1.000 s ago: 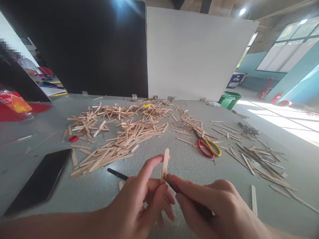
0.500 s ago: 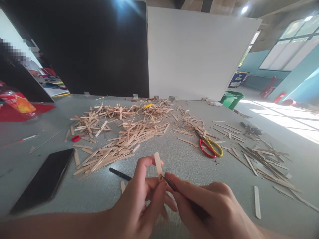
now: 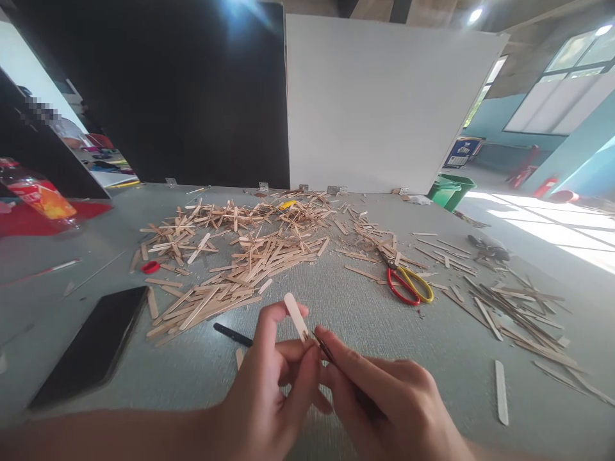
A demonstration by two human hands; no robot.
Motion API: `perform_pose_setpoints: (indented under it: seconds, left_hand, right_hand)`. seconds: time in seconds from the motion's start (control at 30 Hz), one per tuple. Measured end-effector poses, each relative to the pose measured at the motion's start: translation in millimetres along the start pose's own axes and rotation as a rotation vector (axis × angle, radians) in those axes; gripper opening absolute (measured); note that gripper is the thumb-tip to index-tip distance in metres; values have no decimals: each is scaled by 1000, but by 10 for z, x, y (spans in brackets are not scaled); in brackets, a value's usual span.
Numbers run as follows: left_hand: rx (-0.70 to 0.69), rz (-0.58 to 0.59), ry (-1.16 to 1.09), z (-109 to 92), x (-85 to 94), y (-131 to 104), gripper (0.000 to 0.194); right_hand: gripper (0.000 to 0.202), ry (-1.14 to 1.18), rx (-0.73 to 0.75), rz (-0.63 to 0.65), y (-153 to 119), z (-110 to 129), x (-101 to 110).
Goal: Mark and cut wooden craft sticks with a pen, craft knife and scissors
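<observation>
Partly hidden by the fingers, the lower end of a wooden craft stick [image 3: 294,314] sits in the left hand [image 3: 266,378], pinched near its base by the thumb, with the index finger curled behind its upper part. Dark marks show on the wood just above the thumb, too small to make out. The right hand [image 3: 398,390] is closed around a slim dark tool [image 3: 324,349]; most of its shaft disappears inside the grip, and its narrow tip lies close to the marks, though whether it touches the stick cannot be told. Both forearms are cut off by the picture's edges.

The left hand covers one end of a black pen-like rod [image 3: 230,333]. Farther back, the scissors [image 3: 408,286] show red and yellow looped handles, their blades running in among sticks and hard to separate from them. A yellow object [image 3: 288,205] lies half buried in the pile of craft sticks [image 3: 245,269], its kind unclear.

The grey tabletop [image 3: 355,314] has a fine, ribbed texture. The pale sticks are flat, many with rounded ends. A glossy black smartphone [image 3: 91,346], a red ring [image 3: 150,267] and a clear plastic bottle [image 3: 41,197] with a red-orange label lie leftward.
</observation>
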State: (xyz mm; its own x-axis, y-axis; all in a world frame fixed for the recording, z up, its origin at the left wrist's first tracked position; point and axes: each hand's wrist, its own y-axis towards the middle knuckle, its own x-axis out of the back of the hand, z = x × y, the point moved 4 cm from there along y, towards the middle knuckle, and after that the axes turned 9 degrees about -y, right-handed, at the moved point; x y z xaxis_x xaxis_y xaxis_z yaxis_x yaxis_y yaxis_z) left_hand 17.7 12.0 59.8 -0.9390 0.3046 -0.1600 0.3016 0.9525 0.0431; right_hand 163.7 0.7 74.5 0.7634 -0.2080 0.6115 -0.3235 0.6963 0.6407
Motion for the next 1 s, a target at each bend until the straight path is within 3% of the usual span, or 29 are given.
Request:
perform_pose_setpoints:
  seconds: [0.1, 0.3, 0.7, 1.0]
  left_hand:
    - [-33, -29, -4, -26, 6, -14, 27]
    - [-56, 79, -29, -56, 15, -7, 31]
    - [-87, 32, 16, -98, 24, 11, 29]
    - [-240, 120, 106, -49, 47, 60, 29]
  right_hand:
    - [34, 56, -13, -20, 25, -3, -2]
    - [36, 129, -56, 7, 64, -11, 24]
    - [36, 145, 27, 8, 92, 13, 52]
    - [38, 113, 21, 27, 46, -3, -5]
